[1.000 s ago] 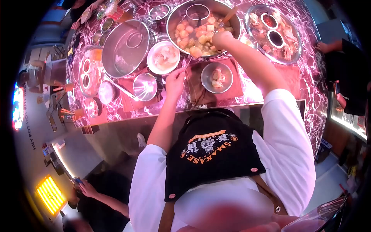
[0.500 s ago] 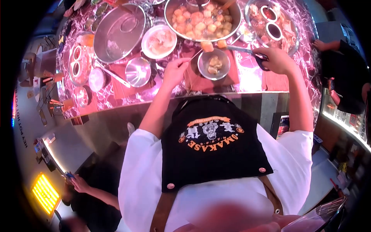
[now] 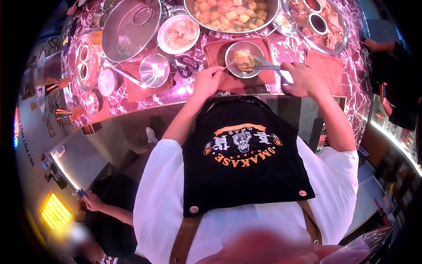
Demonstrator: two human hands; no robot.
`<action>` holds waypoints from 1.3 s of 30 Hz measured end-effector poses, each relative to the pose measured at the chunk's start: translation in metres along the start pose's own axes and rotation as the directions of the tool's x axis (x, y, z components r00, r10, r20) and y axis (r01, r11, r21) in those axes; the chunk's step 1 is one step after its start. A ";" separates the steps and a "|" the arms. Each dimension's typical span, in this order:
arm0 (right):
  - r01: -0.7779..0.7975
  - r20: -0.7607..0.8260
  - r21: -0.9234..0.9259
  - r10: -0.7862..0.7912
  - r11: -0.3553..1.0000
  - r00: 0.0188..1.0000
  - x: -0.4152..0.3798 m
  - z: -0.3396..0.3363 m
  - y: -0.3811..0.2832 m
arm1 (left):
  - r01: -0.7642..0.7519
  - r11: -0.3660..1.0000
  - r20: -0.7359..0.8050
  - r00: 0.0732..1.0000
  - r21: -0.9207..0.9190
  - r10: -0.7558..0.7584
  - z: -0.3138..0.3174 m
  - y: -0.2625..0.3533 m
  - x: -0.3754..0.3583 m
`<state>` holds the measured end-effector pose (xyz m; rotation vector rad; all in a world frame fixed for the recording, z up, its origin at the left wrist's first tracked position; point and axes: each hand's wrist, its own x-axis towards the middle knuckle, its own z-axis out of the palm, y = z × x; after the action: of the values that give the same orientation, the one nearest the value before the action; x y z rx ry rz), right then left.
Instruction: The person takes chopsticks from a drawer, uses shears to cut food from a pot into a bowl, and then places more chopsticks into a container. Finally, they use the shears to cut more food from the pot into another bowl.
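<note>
A small metal bowl (image 3: 233,70) holding light brown food pieces (image 3: 242,57) sits on a brown cloth (image 3: 214,52). My right hand (image 3: 303,79) is wrapped round the dark handle of a pair of scissors (image 3: 266,67), whose blades reach into the bowl among the pieces. To the left of the bowl, my left hand (image 3: 209,81) pinches a thin skewer that extends to the food. Beyond the bowl stands a large pot (image 3: 213,30) with many cubes in broth.
On the left are a big metal pan (image 3: 118,48), a white bowl of pale food (image 3: 178,34), an empty steel bowl (image 3: 154,70) and a ladle (image 3: 125,75). At right lies a platter (image 3: 336,44) with sauce cups. A bystander's hand (image 3: 93,201) holds a phone at lower left.
Both hands have come down from the pot's near edge toward the bowl. The cubes that hung between skewer and scissors are now in the bowl, with the blades among them.
</note>
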<state>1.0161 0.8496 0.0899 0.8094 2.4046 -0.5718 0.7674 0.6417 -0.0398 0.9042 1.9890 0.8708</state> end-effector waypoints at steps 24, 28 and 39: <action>0.016 0.005 -0.415 -0.015 0.910 1.000 0.262 -0.093 0.011 | 0.044 0.941 -0.311 0.938 -0.334 -0.155 -0.030 -0.010 -0.049; 0.106 0.012 -0.391 -0.110 0.914 0.994 0.265 -0.072 0.026 | 0.166 0.931 -0.285 0.921 -0.326 -0.264 -0.021 -0.013 -0.074; -0.019 -0.096 -0.197 0.000 0.980 0.995 0.166 -0.118 0.051 | 0.139 0.954 -0.305 0.927 -0.268 -0.220 -0.050 -0.045 -0.066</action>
<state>0.8955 1.0204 0.0690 0.7767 2.4947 -0.2892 0.7420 0.5516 -0.0284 0.4460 2.1470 1.1891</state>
